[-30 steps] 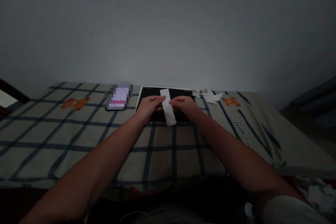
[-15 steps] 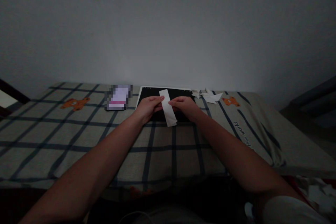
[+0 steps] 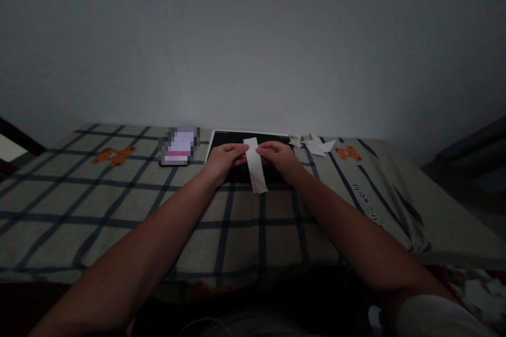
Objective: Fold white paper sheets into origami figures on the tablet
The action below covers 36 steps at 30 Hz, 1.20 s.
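A long white paper strip (image 3: 255, 166) stands nearly upright between my two hands, over a dark flat board (image 3: 237, 142) that lies at the far side of the bed. My left hand (image 3: 224, 159) pinches the strip's left edge near its upper part. My right hand (image 3: 279, 157) pinches its right edge at about the same height. The strip's lower end hangs free over the board's near edge.
A checked sheet with orange bear prints (image 3: 110, 195) covers the bed. A phone with a blurred lit screen (image 3: 178, 146) lies left of the board. Several white paper scraps (image 3: 314, 144) lie right of it. A plain wall rises behind. The bed drops off at the right.
The strip has slid down a little and turned straighter, its lower end now further toward me. Both hands stayed at the board, shifting slightly along the strip's edges.
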Available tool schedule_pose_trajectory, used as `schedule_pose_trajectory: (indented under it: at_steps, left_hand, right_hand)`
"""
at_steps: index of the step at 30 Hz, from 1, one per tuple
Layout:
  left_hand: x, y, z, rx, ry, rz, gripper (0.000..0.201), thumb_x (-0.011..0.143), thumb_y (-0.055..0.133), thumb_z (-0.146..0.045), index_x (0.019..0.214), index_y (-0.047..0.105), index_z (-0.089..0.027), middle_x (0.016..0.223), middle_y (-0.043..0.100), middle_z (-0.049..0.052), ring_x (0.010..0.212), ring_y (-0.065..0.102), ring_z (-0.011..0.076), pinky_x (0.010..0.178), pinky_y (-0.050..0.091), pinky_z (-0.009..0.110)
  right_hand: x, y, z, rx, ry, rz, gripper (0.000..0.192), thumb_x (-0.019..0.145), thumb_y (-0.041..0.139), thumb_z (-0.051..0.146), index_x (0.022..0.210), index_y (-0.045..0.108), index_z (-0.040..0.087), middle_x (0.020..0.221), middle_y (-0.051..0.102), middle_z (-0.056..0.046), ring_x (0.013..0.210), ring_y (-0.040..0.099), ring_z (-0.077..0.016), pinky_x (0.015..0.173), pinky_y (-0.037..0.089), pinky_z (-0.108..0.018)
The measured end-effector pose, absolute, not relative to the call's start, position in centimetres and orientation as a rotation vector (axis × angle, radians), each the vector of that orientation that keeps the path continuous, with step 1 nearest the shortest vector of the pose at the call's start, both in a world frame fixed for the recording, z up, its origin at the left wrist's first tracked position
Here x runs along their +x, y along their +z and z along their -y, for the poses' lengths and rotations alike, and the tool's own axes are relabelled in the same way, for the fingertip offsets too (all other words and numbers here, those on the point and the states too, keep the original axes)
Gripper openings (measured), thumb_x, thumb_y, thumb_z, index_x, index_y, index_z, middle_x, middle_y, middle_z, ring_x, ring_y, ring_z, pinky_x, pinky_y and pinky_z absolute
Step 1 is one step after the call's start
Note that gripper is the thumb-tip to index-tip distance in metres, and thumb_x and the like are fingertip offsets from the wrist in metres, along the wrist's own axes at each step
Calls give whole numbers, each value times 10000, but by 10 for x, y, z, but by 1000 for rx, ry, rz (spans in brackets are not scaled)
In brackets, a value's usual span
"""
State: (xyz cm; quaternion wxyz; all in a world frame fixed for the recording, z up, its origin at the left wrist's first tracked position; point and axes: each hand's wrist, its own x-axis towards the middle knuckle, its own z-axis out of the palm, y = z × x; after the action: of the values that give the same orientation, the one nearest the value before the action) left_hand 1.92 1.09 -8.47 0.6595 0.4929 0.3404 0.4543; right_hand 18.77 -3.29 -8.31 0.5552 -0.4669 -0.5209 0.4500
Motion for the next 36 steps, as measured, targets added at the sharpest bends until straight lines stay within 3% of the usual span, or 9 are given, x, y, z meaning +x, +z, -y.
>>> schedule_pose_trajectory:
  at_steps: [13,36]
  left_hand:
    - [19,-78,-7,1053,920,-721,218,667,747,-262,814,668,-122,779,666,40,713,603,89,719,502,212]
    - [19,-88,-12,1092,935,-768,267,643,770,-263,830,661,-106,816,675,65,750,634,120,727,526,237]
  right_hand:
    - [189,-80,32,-1023,1174,1159,274,651,710,385,790,630,163,671,616,3,602,558,-98,599,455,-250]
    - [192,-85,30,-1084,1275,1135,216,663,719,318,780,666,144,706,653,-30,625,582,-110,636,471,-273]
